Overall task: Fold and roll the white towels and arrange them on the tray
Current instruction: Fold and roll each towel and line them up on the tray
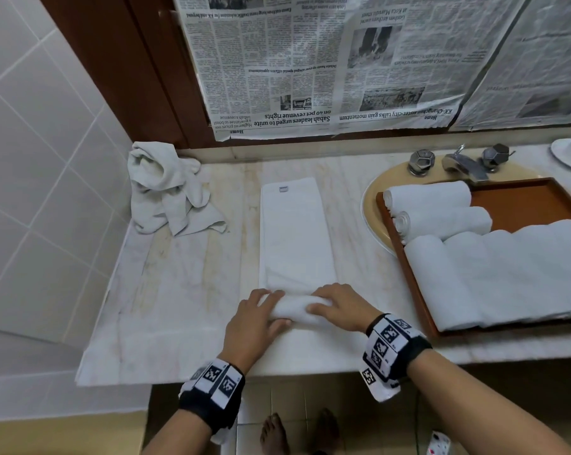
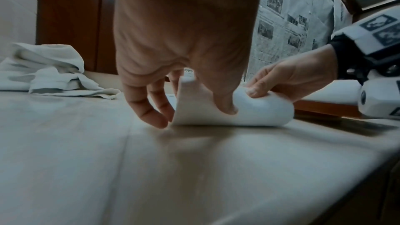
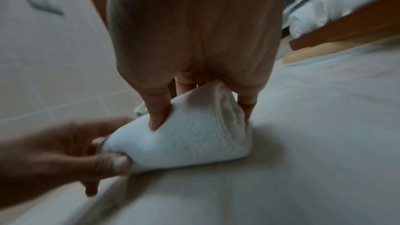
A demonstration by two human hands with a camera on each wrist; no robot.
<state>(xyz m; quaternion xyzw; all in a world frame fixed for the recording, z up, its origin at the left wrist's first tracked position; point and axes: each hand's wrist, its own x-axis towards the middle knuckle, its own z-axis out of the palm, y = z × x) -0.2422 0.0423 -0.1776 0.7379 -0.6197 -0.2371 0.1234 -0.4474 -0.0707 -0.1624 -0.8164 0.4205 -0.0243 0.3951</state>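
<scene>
left hand + right hand gripping towel roll | risk: uneven pressure skewing roll, loosening core

Ahead of my hands the folded towel lies flat along the counter, nothing standing on it. To my left is bare marble up to the crumpled towel heaped in the far corner by the wall. On my right the tray edge and its rolls block the way, taps behind.
</scene>
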